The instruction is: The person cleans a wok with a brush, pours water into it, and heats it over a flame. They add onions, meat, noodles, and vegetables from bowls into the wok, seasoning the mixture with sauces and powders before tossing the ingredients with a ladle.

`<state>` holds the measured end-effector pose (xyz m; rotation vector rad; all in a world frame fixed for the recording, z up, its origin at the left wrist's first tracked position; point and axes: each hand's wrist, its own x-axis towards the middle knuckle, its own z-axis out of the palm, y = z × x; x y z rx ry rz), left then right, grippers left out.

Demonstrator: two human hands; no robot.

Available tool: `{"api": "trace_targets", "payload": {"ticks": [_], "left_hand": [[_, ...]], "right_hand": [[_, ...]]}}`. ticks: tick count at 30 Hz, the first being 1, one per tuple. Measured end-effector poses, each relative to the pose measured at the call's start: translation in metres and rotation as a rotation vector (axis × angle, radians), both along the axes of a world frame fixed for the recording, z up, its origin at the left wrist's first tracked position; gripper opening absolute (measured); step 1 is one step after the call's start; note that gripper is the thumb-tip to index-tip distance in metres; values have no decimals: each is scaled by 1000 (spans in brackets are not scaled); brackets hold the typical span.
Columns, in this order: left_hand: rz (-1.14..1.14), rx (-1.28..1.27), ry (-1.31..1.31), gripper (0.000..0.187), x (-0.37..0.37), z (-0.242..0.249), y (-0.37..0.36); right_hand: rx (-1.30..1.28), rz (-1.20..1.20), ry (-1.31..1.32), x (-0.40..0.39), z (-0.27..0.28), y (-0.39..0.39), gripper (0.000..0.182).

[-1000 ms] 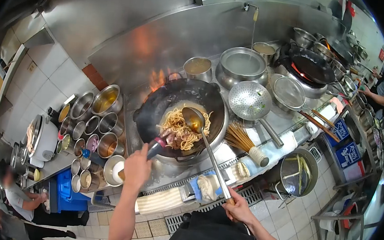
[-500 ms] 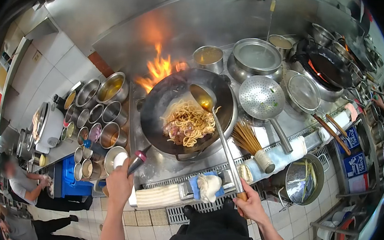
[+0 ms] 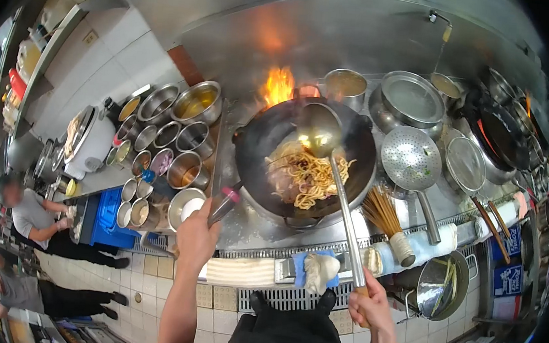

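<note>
The left hand is keeping a closed grip on the wok handle, steadying the wok over the flame. The right hand is gripping the ladle far back, bowl hovering above the noodles, away from the heat.

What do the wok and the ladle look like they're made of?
The wok looks like dark, matte seasoned steel, blackened all over. The ladle looks like stainless steel: its bowl and long shaft shine silver. Its grip end, in the right hand, seems to be wood.
</note>
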<state>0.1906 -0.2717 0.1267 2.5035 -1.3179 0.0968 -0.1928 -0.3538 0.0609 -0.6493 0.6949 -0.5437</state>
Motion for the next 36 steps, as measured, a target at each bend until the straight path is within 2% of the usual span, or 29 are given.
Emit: {"api": "trace_targets", "payload": {"ticks": [2,3,4,5,8,10,12,15,19,22,23,26,29,32,34,36], "left_hand": [[-107,-221,285,62,19,-21,3],[-165,-345,445,65,32,-33,10],[-84,-346,522,69,42,-38,18],[-100,-440,622,68,63,-53,29],[-86,-588,597,69,129,-51,74],[-35,-628,639,62,183,-42,100],[-61,-701,682,61,246,-53,117],[19,-625,609,59,306,-68,135],[-77,-680,761,61,349,-127,124],[11,-423,771,64,360,-141,129],[-127,-588,713,60,365,-158,135],[3,-396,274,48,390,-111,178],[225,-165,274,40,427,-101,192],[178,-80,373,44,445,-122,178],[155,-176,411,38,458,-150,173],[161,-242,390,38,461,-155,173]], "right_hand": [[-366,-34,361,37,-35,28,78],[-342,-54,354,42,-34,36,78],[-324,-67,336,49,-31,37,78],[-350,-110,381,59,-36,45,77],[-353,-206,439,89,-27,80,76],[-367,-247,454,113,-18,109,75],[-391,-281,486,150,-4,142,75],[-368,-415,506,206,3,194,77],[-366,-501,513,260,20,244,79],[-379,-493,558,291,38,270,80],[-380,-490,584,300,42,276,80],[-407,-483,567,310,41,296,81],[-364,-429,611,322,47,311,81],[-314,-463,592,334,42,319,81],[-312,-478,588,333,32,326,82],[-322,-463,631,337,31,331,82]]}}
